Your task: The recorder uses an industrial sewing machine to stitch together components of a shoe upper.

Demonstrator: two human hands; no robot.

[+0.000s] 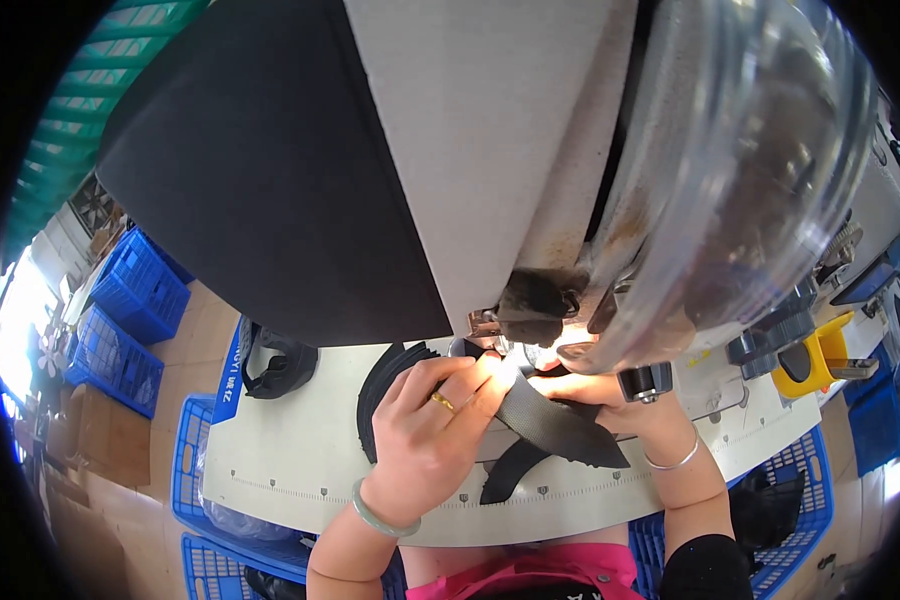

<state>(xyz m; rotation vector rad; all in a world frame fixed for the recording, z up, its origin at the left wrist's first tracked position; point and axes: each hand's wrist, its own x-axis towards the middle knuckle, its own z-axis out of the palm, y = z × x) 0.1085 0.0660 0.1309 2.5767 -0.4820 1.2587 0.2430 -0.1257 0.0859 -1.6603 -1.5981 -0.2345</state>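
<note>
Under the sewing machine head (480, 150), my left hand (425, 430) pinches black webbing (555, 425). I cannot tell my right hand (625, 402)'s grip.

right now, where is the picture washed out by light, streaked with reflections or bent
Head view: white glare burns out detail by the bare left hand with a gold ring, at the upper end of the grey woven strap; head view: reflections streak the curved clear plastic cover; head view: the front edge of the pale worktable looks bowed, probably fisheye distortion.
</note>
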